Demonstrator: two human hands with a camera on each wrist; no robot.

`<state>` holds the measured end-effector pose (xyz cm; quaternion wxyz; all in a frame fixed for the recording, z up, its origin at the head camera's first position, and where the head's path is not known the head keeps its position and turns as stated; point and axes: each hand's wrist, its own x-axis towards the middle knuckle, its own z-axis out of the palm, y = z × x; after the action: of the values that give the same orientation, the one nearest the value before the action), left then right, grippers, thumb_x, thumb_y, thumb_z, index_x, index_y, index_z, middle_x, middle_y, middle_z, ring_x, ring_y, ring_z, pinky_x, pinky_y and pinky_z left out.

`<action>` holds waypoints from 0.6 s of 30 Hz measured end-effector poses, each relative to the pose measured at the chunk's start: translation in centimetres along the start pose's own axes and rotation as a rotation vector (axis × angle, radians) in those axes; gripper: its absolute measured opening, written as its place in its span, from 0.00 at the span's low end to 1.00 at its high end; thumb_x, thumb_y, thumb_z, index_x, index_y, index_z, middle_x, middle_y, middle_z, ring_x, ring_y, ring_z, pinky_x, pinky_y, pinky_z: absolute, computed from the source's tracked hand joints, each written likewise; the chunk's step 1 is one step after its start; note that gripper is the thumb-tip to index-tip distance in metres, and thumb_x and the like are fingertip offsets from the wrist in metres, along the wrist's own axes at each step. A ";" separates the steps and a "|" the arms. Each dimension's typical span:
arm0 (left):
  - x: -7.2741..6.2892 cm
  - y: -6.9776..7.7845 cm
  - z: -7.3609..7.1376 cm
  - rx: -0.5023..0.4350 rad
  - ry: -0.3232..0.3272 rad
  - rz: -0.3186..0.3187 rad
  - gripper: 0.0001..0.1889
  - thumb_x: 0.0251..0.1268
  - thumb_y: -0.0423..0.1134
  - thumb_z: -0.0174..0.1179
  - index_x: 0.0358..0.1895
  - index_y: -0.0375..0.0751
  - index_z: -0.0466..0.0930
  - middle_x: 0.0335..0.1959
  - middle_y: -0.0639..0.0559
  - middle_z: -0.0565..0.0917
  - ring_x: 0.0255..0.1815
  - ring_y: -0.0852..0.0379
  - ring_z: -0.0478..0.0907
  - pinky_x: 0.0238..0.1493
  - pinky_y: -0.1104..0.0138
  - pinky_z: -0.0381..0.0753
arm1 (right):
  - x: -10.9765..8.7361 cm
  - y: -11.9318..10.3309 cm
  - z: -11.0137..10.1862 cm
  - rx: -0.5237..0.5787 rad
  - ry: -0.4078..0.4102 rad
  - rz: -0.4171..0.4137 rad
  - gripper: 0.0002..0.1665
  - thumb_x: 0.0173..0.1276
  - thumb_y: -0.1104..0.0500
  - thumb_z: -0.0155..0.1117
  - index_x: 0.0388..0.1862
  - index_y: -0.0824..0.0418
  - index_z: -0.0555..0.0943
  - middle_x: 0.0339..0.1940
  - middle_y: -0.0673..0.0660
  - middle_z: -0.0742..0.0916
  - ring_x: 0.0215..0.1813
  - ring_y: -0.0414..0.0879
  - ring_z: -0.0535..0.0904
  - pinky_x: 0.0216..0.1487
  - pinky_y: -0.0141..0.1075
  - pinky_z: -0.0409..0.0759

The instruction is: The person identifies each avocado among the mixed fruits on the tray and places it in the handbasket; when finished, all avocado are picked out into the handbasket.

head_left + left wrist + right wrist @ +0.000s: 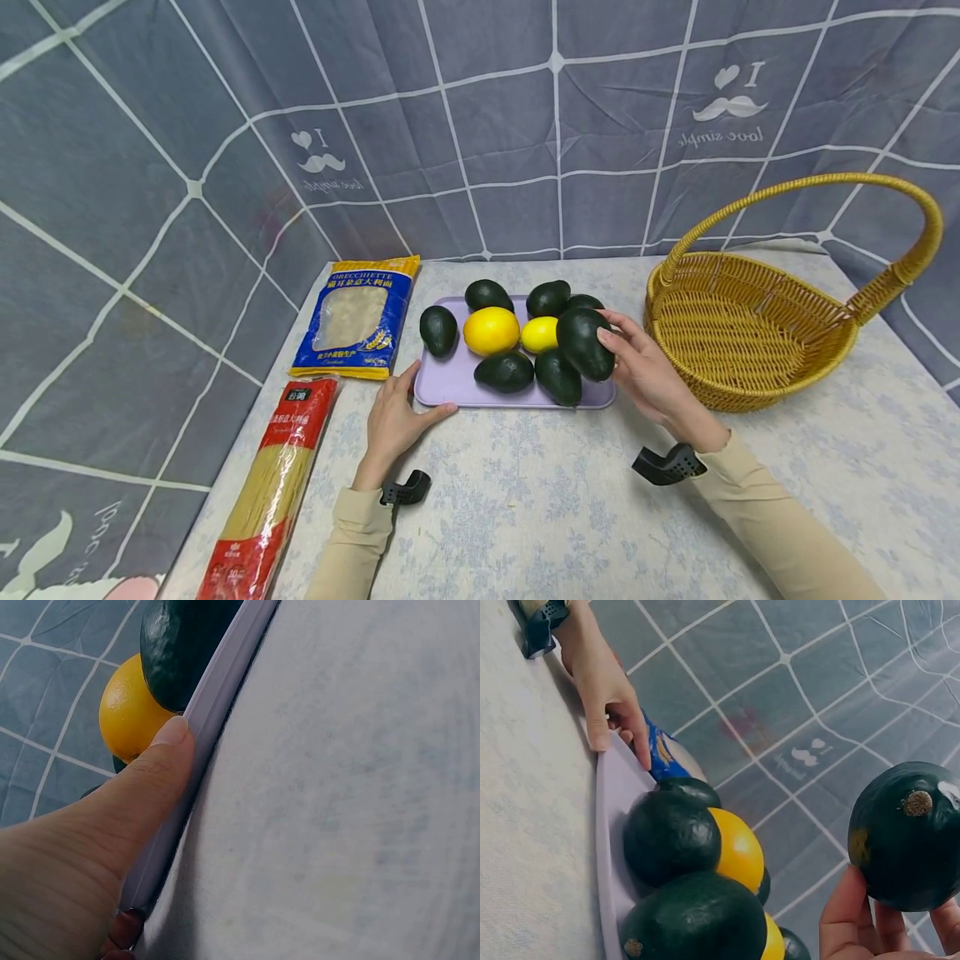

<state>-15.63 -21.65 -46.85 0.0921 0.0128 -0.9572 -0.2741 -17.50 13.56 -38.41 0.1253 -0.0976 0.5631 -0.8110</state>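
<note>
My right hand (pixel 647 375) holds a dark green avocado (pixel 585 343) between thumb and fingers, raised over the right end of a lilac tray (pixel 450 390). In the right wrist view, the held avocado (pixel 904 840) shows its brown stem end. My left hand (pixel 397 423) grips the tray's near left corner, its thumb (pixel 169 750) along the front rim and its fingers at the left side. On the tray lie several more avocados (pixel 504 372), a large yellow lemon (pixel 491 331) and a smaller lemon (pixel 537 335), partly hidden by the held avocado.
A wicker basket (pixel 750 329) with a tall handle stands right of the tray, close to my right hand. To the left lie a blue bag of orecchiette (pixel 356 317) and a red pack of spaghetti (pixel 270 492). A grey tiled-pattern cloth (pixel 510 150) hangs behind.
</note>
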 end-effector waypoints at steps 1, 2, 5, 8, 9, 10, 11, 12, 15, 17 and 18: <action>0.0 0.0 0.0 -0.001 -0.002 -0.003 0.52 0.39 0.63 0.73 0.70 0.41 0.64 0.42 0.42 0.73 0.38 0.46 0.68 0.34 0.58 0.67 | -0.1 0.0 0.0 0.013 0.004 0.002 0.17 0.76 0.57 0.50 0.60 0.54 0.66 0.59 0.57 0.64 0.52 0.42 0.73 0.47 0.33 0.75; 0.0 0.0 0.0 -0.002 -0.004 -0.006 0.52 0.40 0.63 0.73 0.70 0.41 0.64 0.42 0.42 0.72 0.38 0.46 0.67 0.33 0.58 0.67 | -0.1 -0.1 0.1 0.020 0.008 -0.001 0.16 0.76 0.58 0.50 0.60 0.53 0.66 0.59 0.56 0.64 0.52 0.42 0.73 0.46 0.33 0.75; 0.0 0.0 0.1 -0.004 0.001 -0.005 0.52 0.39 0.63 0.73 0.70 0.41 0.65 0.42 0.41 0.73 0.38 0.46 0.68 0.33 0.58 0.67 | -0.4 -0.2 0.1 0.031 0.028 -0.022 0.16 0.74 0.60 0.52 0.59 0.53 0.68 0.57 0.57 0.66 0.51 0.42 0.74 0.46 0.32 0.76; 0.0 0.0 0.1 0.000 0.009 0.002 0.52 0.39 0.63 0.73 0.69 0.41 0.65 0.42 0.41 0.73 0.38 0.46 0.68 0.33 0.58 0.68 | -0.7 -0.3 0.1 0.000 0.054 -0.068 0.17 0.73 0.62 0.54 0.59 0.53 0.70 0.55 0.59 0.67 0.49 0.44 0.75 0.45 0.32 0.77; 0.0 -0.1 0.1 0.000 0.012 0.005 0.52 0.38 0.63 0.73 0.69 0.40 0.65 0.42 0.41 0.73 0.38 0.46 0.69 0.33 0.58 0.68 | -0.9 -0.4 0.0 -0.018 0.065 -0.084 0.18 0.72 0.63 0.55 0.59 0.53 0.70 0.54 0.59 0.67 0.48 0.44 0.76 0.42 0.30 0.77; 0.0 0.0 0.1 0.001 0.012 0.005 0.52 0.39 0.62 0.73 0.69 0.41 0.65 0.42 0.41 0.73 0.37 0.46 0.68 0.33 0.58 0.68 | -1.0 -0.5 0.0 -0.041 0.075 -0.100 0.19 0.72 0.63 0.56 0.59 0.53 0.71 0.54 0.59 0.68 0.46 0.44 0.76 0.40 0.29 0.77; 0.0 0.0 0.0 0.000 0.012 0.005 0.52 0.39 0.62 0.73 0.69 0.41 0.65 0.42 0.41 0.73 0.37 0.46 0.68 0.33 0.58 0.68 | -1.1 -0.6 -0.1 -0.062 0.084 -0.116 0.19 0.71 0.64 0.56 0.59 0.54 0.71 0.53 0.59 0.68 0.45 0.44 0.76 0.37 0.28 0.77; 0.0 0.0 0.0 0.000 0.012 0.006 0.52 0.39 0.62 0.73 0.69 0.41 0.65 0.42 0.41 0.73 0.37 0.46 0.68 0.33 0.58 0.68 | -1.3 -0.7 -0.1 -0.082 0.092 -0.135 0.19 0.71 0.65 0.56 0.59 0.54 0.72 0.53 0.59 0.68 0.45 0.44 0.76 0.35 0.28 0.76; 0.0 -0.1 0.0 0.000 0.010 0.008 0.52 0.39 0.62 0.73 0.69 0.41 0.65 0.42 0.41 0.73 0.38 0.46 0.68 0.34 0.58 0.67 | -1.7 -1.1 -0.3 -0.124 0.112 -0.190 0.21 0.69 0.67 0.57 0.59 0.55 0.72 0.53 0.59 0.70 0.44 0.43 0.77 0.35 0.28 0.76; 0.0 -0.1 0.0 0.000 0.009 0.009 0.52 0.40 0.62 0.73 0.70 0.41 0.65 0.43 0.41 0.73 0.38 0.46 0.68 0.35 0.58 0.67 | -2.1 -1.4 -0.6 -0.130 0.122 -0.225 0.22 0.68 0.70 0.57 0.59 0.57 0.73 0.53 0.59 0.71 0.47 0.42 0.77 0.41 0.29 0.77; 0.0 -0.1 0.0 0.000 0.010 0.012 0.52 0.40 0.62 0.73 0.70 0.40 0.65 0.43 0.41 0.73 0.38 0.46 0.68 0.35 0.58 0.67 | -2.3 -1.6 -0.7 -0.135 0.128 -0.241 0.22 0.67 0.71 0.58 0.59 0.58 0.73 0.53 0.59 0.72 0.48 0.42 0.78 0.43 0.30 0.77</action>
<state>-15.62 -21.75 -46.91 0.0984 0.0083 -0.9568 -0.2735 -15.66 15.44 -37.16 -0.0158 -0.1209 0.6073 -0.7851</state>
